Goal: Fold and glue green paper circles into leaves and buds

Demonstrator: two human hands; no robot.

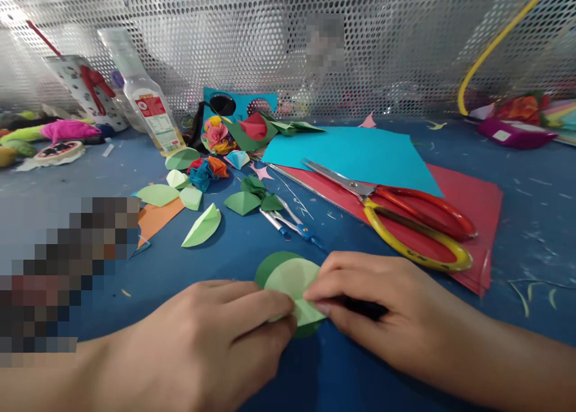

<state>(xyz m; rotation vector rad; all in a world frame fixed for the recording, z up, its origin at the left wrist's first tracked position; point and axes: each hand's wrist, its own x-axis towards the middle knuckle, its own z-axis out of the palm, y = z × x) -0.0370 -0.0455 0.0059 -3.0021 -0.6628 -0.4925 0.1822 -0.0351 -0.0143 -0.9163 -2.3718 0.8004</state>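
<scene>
Between my hands is a light green paper circle (290, 279) with a crease across its lower part. My left hand (211, 334) pinches its lower left edge between thumb and fingers. On the right edge, my right hand (378, 307) has thumb and fingertips closed on the same paper. A darker green paper circle (270, 267) lies beneath it, showing at the upper left and below. Just beyond are a drawing compass (297, 223) and folded green paper pieces (243, 203). A folded light green leaf shape (202, 226) rests farther left.
Scissors (396, 214) with red and yellow handles lie on blue (360, 154) and red sheets (488, 220). A glue bottle (153, 106) stands back left near a patterned cup (85, 88). Paper flowers (204, 171) and an orange sheet (157, 220) sit nearby. A perforated metal panel (382, 52) borders the back.
</scene>
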